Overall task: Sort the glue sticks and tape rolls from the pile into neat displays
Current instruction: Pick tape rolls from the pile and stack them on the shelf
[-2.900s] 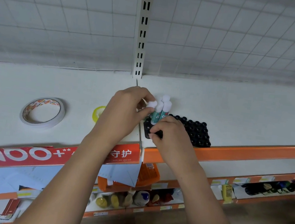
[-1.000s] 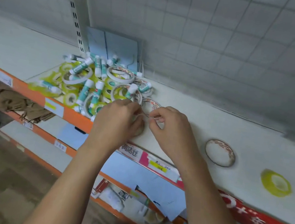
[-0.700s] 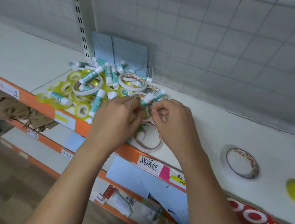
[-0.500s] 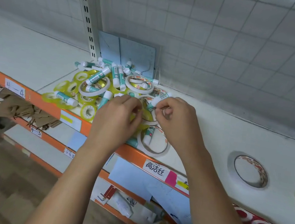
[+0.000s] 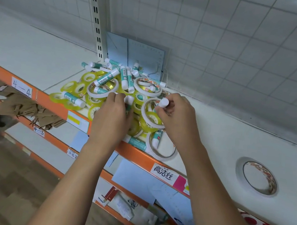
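The pile [image 5: 107, 85] of glue sticks and tape rolls lies on the white shelf [image 5: 225, 142], at the foot of the slotted upright [image 5: 97, 23] and in front of some pale blue sheets [image 5: 135, 53]. The sticks have teal labels and white caps; the print on them is too small to read. The rolls are partly yellow and clear, partly white with a red-patterned core.

The right hand [image 5: 179, 118] pinches one glue stick [image 5: 164, 102] at its white cap, between thumb and fingertips, above the right side of the pile. The left hand [image 5: 112, 115] lies over the middle of the pile with the fingers bent down. A white cap shows just beside its fingertips, but I cannot tell whether it grips anything.

One white tape roll [image 5: 257, 177] lies flat on the shelf, well apart to the right of the pile.

On the orange front edge a handwritten label [image 5: 22, 88] reads "4—4", and a printed label [image 5: 164, 173] reads "高洁丝" with a pink field next to it. On the shelf below, a small label [image 5: 38, 131] reads "4-3".
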The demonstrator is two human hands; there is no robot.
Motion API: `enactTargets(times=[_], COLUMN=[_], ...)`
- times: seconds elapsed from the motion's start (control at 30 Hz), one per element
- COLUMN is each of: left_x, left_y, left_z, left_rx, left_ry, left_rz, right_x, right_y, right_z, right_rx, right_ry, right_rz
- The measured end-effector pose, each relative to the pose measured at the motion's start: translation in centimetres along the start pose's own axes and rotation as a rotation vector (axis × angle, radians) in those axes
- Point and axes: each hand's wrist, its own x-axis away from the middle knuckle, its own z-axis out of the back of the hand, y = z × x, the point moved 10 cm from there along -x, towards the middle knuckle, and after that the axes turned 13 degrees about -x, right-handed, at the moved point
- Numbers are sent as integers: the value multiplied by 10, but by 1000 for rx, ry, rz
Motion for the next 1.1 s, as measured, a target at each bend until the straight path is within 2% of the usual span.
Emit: enactTargets(times=[0.17, 0.3, 0.4, 0.5, 0.7, 0.9, 1.1], left_x=[-2, 0, 3, 8, 31, 67, 106], left_y=[-3, 2, 17, 46, 128, 214, 295], left_z=[-8, 7, 27, 39, 23, -3, -12], left_rx=[16, 75, 144, 193, 265, 318, 342], left_ry=[-35, 48, 142, 152, 7, -152, -210], left_rz=[44, 13, -63, -190, -432, -635, -772], right_x=[9, 18, 24, 32, 64, 116, 168], right_y=[-7, -5, -9, -5, 30, 69, 94], right_z=[7, 8, 22, 37, 80, 165, 241], right_rx=[-57, -133, -201, -171, -48, 130, 151], right_ry=[2, 25, 89, 102, 89, 222, 342], right_rz=[25, 10, 44, 48, -14, -120, -193])
